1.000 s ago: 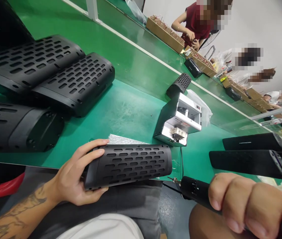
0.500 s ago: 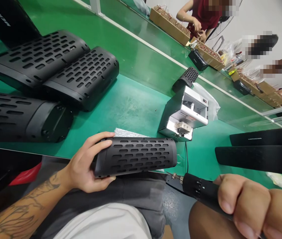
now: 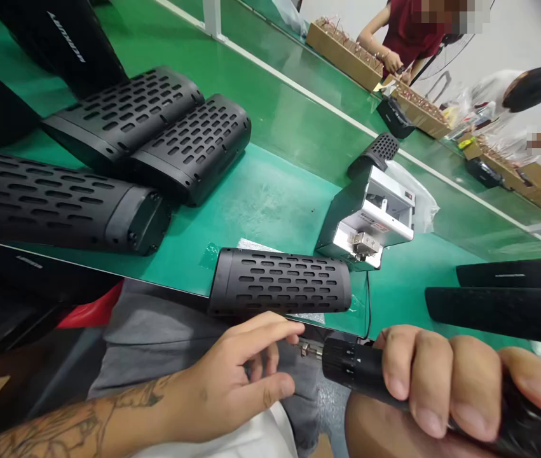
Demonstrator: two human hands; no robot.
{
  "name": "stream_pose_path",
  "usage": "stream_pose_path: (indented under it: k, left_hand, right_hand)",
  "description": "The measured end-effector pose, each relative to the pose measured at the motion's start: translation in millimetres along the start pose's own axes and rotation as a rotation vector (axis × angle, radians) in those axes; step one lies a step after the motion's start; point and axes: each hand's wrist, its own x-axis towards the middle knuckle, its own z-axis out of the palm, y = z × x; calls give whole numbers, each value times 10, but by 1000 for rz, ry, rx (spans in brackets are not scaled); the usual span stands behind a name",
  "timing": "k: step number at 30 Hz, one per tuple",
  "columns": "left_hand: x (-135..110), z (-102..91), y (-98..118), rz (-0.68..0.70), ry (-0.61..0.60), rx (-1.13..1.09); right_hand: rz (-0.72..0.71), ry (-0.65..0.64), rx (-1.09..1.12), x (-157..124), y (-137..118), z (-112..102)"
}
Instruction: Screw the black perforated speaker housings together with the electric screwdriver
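Observation:
My right hand (image 3: 446,381) is wrapped around a black electric screwdriver (image 3: 353,362), whose metal bit points left. My left hand (image 3: 246,369) is beside the bit, thumb and index finger apart, its fingertips close to the bit's tip. Whether they touch it I cannot tell. Just beyond both hands, a black slotted casing (image 3: 284,281) lies at the table's front edge, partly over a silvery sheet (image 3: 255,245). Neither hand holds the casing.
Several similar black casings (image 3: 194,146) lie on the green table (image 3: 270,197) at left. Behind the front casing stands a silver screw-feeder-like machine (image 3: 370,219) with a cable. Black long units (image 3: 503,312) are at right. Across the bench, a person in a dark red top handles parts near cardboard boxes (image 3: 341,54).
My left hand has let go of the casing and moved right toward the screwdriver bit. The casing now rests on the table edge. The screwdriver has shifted slightly left; the view has turned a little.

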Motion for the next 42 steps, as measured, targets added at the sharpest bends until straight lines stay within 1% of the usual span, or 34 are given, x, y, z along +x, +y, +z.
stream_pose_path:
  k: [2,3,5,7,9,11,13,16,20,22,25,26,28,29,31,32,33,34,36,37,38,39,42]
  left_hand:
    - [94,59,10,-176,-59,-249]
    - [122,87,10,-247,-67,-354]
    - [144,133,5,-339,-73,-484]
    - [140,153,-2,-374,-99,-483]
    - [127,141,-5,-362,-114,-433]
    - [116,110,-5,-356,-97,-433]
    - [112,80,-3,-383,-67,-496]
    - [111,65,-6,-468,-69,-560]
    - [72,66,-13,-546,-131,-523]
    - [30,51,-13,-547,-179,-476]
    - [-31,21,-15,-503,-233,-417]
    - [-45,14,-19,-490,-234,-406]
    - [-64,2,-33,-482,-216,-395]
    - [-71,-3,-45,-484,-208,-394]
    - [-79,-15,-77,-469,-216,-372]
    - [-83,-21,-93,-438,-221,-335]
    - [-85,-27,-109,-396,-221,-284]
    - [-87,-33,-122,-347,-214,-233]
    - [-86,-42,-132,-267,-167,-178]
    - [-83,-45,-130,-252,-143,-184]
    - [-79,-49,-124,-251,-128,-196]
    - [-76,-54,-117,-254,-118,-202]
    - [-82,-72,-127,-268,-104,-176]
  right_hand:
    - [-99,16,166,82,-15,142]
    - [-118,6,206,110,-29,192]
    - [-102,-30,195,138,-64,234]
    - [-104,-18,179,146,-95,200]
    - [-144,-3,199,162,-107,117]
    - [-237,-17,231,186,-92,35]
    - [-272,-27,221,192,-58,3]
    - [-210,-25,171,114,-13,79]
    - [-145,14,60,-91,-44,186]
    - [-103,14,-11,-173,-92,161]
    - [-36,-34,-56,-215,-133,69]
    - [-30,-55,-56,-205,-125,45]
    - [-70,-70,-26,-156,-78,33]
    - [-98,-92,1,-123,-46,50]
    - [-139,-197,64,-59,14,131]
    - [-143,-258,90,-38,32,190]
    - [-136,-280,107,-28,40,255]
    - [-114,-257,110,-29,39,322]
    - [-65,-110,85,-55,21,437]
    - [-60,-51,72,-69,13,475]
    - [-74,-42,67,-78,8,500]
    - [-99,-82,65,-80,9,512]
    - [-177,-274,77,-48,40,519]
